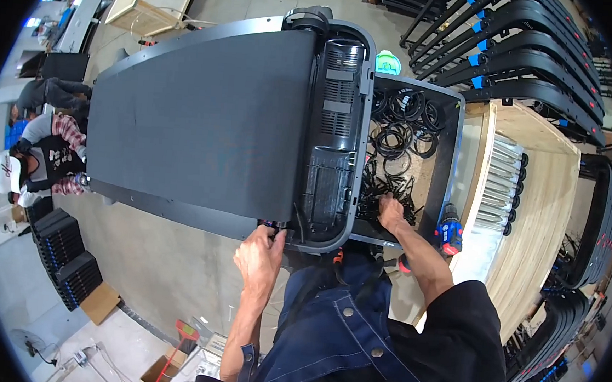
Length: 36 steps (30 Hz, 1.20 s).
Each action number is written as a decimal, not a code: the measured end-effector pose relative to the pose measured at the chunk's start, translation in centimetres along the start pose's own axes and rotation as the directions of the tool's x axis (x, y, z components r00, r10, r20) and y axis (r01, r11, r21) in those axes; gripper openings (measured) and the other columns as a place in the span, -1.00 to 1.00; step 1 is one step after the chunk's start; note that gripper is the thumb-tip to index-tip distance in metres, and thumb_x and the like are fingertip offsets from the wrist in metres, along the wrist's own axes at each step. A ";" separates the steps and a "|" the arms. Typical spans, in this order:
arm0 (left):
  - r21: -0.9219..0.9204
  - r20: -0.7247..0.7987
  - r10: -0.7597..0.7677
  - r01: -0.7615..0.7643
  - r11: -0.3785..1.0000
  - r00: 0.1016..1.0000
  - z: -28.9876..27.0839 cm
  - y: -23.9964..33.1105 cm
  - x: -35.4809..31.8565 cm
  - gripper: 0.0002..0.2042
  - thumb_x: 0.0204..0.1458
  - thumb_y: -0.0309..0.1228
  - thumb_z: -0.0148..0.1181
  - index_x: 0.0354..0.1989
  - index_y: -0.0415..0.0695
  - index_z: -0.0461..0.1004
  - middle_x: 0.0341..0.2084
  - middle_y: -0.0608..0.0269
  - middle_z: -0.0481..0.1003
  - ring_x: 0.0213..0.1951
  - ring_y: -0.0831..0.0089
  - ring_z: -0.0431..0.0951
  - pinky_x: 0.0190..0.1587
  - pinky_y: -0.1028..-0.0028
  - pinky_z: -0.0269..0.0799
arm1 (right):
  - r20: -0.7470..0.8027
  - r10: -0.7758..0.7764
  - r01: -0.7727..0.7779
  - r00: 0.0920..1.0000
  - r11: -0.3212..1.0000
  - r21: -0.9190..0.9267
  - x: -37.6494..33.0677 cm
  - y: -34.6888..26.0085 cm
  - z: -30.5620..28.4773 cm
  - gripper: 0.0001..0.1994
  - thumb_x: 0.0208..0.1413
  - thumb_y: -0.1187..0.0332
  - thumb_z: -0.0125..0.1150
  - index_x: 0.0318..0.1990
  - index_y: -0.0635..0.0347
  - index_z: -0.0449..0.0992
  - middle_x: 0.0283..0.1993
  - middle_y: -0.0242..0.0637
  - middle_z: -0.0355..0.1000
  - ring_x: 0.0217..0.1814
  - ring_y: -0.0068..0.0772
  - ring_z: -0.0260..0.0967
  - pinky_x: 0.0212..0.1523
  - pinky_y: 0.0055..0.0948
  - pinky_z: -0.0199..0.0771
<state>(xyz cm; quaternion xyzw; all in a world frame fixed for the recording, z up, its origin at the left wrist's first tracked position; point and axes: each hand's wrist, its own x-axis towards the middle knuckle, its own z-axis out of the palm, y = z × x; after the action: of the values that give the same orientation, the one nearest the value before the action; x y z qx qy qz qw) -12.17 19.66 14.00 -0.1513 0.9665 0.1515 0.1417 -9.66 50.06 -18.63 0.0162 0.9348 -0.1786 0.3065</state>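
Observation:
A large treadmill deck (204,120) with a dark belt lies in front of me, its open motor end (334,136) showing black housings. My left hand (260,253) rests at the deck's near corner, fingers closed on a small dark part at the frame edge. My right hand (390,212) reaches into a dark bin (452,130) beside the motor end, fingers down among a pile of black cables (384,193). Coiled black cables (407,120) lie further back in the same bin.
A blue and black power drill (449,231) sits at the bin's near right. A wooden crate (532,207) holds silver tubes (497,190). Black frames (522,43) stack at the far right. Other people (46,151) crouch at the left; black boxes (67,259) stand below them.

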 end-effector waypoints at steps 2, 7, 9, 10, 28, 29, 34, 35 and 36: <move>-0.080 0.019 0.023 -0.021 0.997 1.000 -0.1 -0.7 0.0 -0.76 0.04 -0.25 0.37 -0.31 -0.19 0.60 -0.51 0.04 0.59 -0.45 0.05 0.61 -0.36 0.21 0.47 | -0.025 0.048 -0.049 0.999 0.998 -0.029 -0.4 -1.1 -1.6 -0.72 0.00 0.44 0.24 -0.12 0.29 0.43 -0.05 0.15 0.47 -0.08 0.17 0.55 -0.09 -0.01 0.60; -0.514 0.171 0.037 0.057 0.856 0.985 -1.2 -4.0 0.1 -0.78 0.07 -0.38 0.33 -0.19 -0.26 0.60 -0.46 0.04 0.62 -0.48 0.20 0.63 -0.34 0.31 0.51 | 0.085 0.317 -0.118 0.945 0.087 0.989 -1.6 -1.6 -9.2 -0.78 0.37 0.21 -0.03 -0.09 0.19 0.27 -0.50 -0.30 0.40 -0.71 -0.48 0.38 -0.74 -0.53 0.42; -0.504 0.115 0.164 -0.085 0.860 0.980 -2.0 -5.2 1.1 -0.80 0.07 -0.47 0.32 -0.14 -0.23 0.60 -0.42 0.10 0.62 -0.42 0.20 0.61 -0.28 0.34 0.53 | -0.036 0.305 0.027 0.952 0.033 0.999 -5.3 -4.1 -14.0 -0.77 0.36 0.23 0.07 -0.01 0.15 0.31 -0.47 -0.36 0.43 -0.59 -0.53 0.43 -0.63 -0.57 0.45; -0.374 0.006 0.446 -0.412 0.831 0.895 -2.4 -5.2 2.2 -0.78 0.03 -0.51 0.31 -0.12 -0.20 0.59 -0.35 0.15 0.61 -0.33 0.21 0.61 -0.22 0.34 0.53 | -0.071 0.288 0.059 0.955 0.049 0.997 -7.6 -5.9 -16.4 -0.77 0.34 0.24 0.12 -0.02 0.17 0.36 -0.46 -0.37 0.44 -0.57 -0.54 0.43 -0.59 -0.58 0.46; -0.075 0.566 0.688 -0.859 -0.506 -0.455 -0.9 1.3 12.2 -0.94 -0.05 -0.41 0.23 -0.41 -0.06 0.50 -0.35 0.34 0.45 -0.14 0.35 0.46 -0.01 0.33 0.37 | -0.283 -0.350 0.401 0.893 0.904 0.150 -16.0 -22.7 -17.2 -0.85 -0.17 0.60 0.27 -0.36 0.37 0.53 -0.25 0.05 0.48 -0.19 0.16 0.51 -0.21 -0.03 0.55; -0.095 0.609 0.666 -0.873 -0.479 -0.431 -0.9 1.4 12.3 -0.91 -0.05 -0.41 0.25 -0.38 -0.07 0.50 -0.35 0.32 0.47 -0.13 0.35 0.47 0.01 0.32 0.38 | -0.249 -0.368 0.412 0.896 0.898 0.154 -16.1 -22.8 -17.2 -0.85 -0.18 0.60 0.28 -0.36 0.37 0.53 -0.23 0.05 0.49 -0.18 0.17 0.51 -0.21 -0.04 0.55; -0.349 0.724 0.523 -0.893 -0.284 -0.449 -0.6 3.6 13.5 -0.77 -0.13 -0.36 0.41 -0.28 0.03 0.53 -0.33 0.38 0.51 -0.08 0.27 0.49 0.12 0.20 0.28 | -0.267 -0.351 0.397 0.898 0.906 0.145 -15.3 -22.8 -16.7 -0.88 -0.17 0.60 0.28 -0.38 0.36 0.56 -0.23 0.04 0.49 -0.16 0.15 0.51 -0.18 -0.06 0.55; -0.347 0.724 0.524 -0.893 -0.285 -0.449 -0.5 3.9 13.9 -0.77 -0.13 -0.36 0.41 -0.28 0.03 0.53 -0.33 0.38 0.51 -0.08 0.27 0.49 0.12 0.20 0.28 | -0.268 -0.351 0.398 0.897 0.906 0.143 -15.2 -23.0 -16.8 -0.88 -0.17 0.60 0.28 -0.38 0.36 0.56 -0.23 0.04 0.49 -0.16 0.15 0.51 -0.18 -0.06 0.55; -0.363 0.777 0.457 -0.901 -0.238 -0.433 -0.4 4.2 13.9 -0.75 -0.13 -0.32 0.43 -0.24 0.05 0.58 -0.32 0.37 0.55 -0.07 0.27 0.52 0.12 0.21 0.26 | -0.245 -0.374 0.410 0.894 0.904 0.117 -15.3 -23.3 -16.9 -0.88 -0.15 0.59 0.27 -0.37 0.37 0.56 -0.23 0.04 0.49 -0.15 0.14 0.51 -0.17 -0.07 0.55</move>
<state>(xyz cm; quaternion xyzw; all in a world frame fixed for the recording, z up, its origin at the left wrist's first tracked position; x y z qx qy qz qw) -26.41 19.90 10.98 0.7456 0.5381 -0.0231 0.3924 -10.12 35.26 10.46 -0.1284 0.9283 -0.3112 0.1578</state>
